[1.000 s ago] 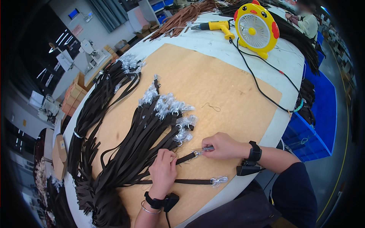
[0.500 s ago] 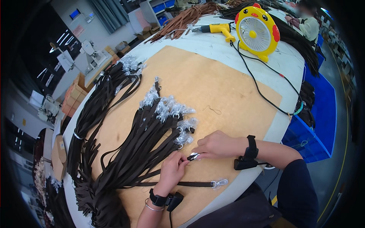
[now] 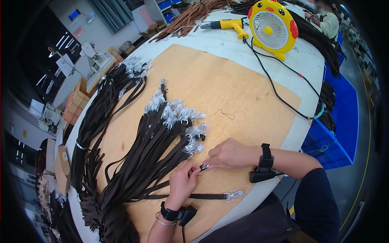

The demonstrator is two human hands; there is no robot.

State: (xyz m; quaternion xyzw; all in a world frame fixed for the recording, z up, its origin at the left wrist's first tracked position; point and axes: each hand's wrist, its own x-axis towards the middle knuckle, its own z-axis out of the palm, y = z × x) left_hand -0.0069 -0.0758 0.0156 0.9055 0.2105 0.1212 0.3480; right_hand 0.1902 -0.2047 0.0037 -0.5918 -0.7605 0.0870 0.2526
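My left hand [image 3: 183, 180] is closed in a pinch on a dark brown strap [image 3: 161, 186] near its end. My right hand [image 3: 230, 154] meets it fingertip to fingertip, closed on the small shiny metal end piece [image 3: 204, 167] of that strap. Fingers partly cover this piece, so its exact shape is hidden. Just below the hands lies another strap [image 3: 206, 196], ending in a metal snap hook [image 3: 233, 196] in clear plastic. To the left, a fanned bundle of dark straps [image 3: 139, 152] has plastic-wrapped hooks [image 3: 178, 115] at its far ends.
A second strap bundle [image 3: 91, 117], banded, lies farther left on the brown board [image 3: 239, 89]. At the back are a yellow heat gun [image 3: 233, 25] and a chick-shaped fan [image 3: 272, 30]; a black cable [image 3: 275, 91] runs down the right. Blue bins [image 3: 330, 150] stand beside the table; a person [image 3: 326, 22] works beyond.
The view has shifted slightly, so the table things sit a little higher and farther left. Both hands keep hold of the strap end, with only small finger movement.
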